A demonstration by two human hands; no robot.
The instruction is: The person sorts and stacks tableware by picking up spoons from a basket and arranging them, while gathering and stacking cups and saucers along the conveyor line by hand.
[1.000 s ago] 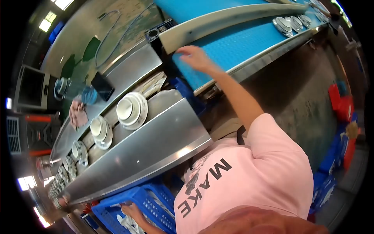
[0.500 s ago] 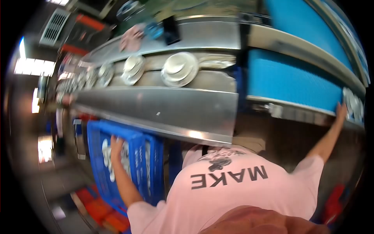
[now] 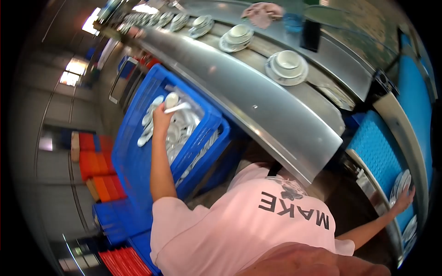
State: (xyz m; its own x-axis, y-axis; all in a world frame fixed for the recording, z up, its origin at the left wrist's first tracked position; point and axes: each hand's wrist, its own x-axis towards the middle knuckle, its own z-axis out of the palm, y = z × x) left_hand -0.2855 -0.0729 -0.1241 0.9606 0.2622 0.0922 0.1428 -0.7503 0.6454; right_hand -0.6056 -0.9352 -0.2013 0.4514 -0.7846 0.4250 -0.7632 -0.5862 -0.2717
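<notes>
My left hand [image 3: 162,118] is inside a blue plastic crate [image 3: 120,152], its fingers closed on a white soup spoon [image 3: 177,108]. Several more white spoons [image 3: 148,120] lie loose around it in the crate. At the far right, my right hand [image 3: 405,200] grips the edge of a group of white dishes [image 3: 399,186] on a blue conveyor belt [image 3: 375,138]. Its fingers are partly hidden, and the dishes are too distorted to tell their exact kind. Another white group [image 3: 410,230] lies nearer to me on that belt.
A steel-edged line [image 3: 239,85] runs away to the upper left, carrying several stacks of white bowls and plates [image 3: 287,66]. On its far ledge are a pink cloth [image 3: 262,14] and a dark phone-like object [image 3: 311,36]. Red and orange crates [image 3: 94,158] stand at left.
My view has swung toward the left, so the crate looks nearer the middle. My left hand now shows a spoon in it. My right hand is still at white dishes on the blue belt.
</notes>
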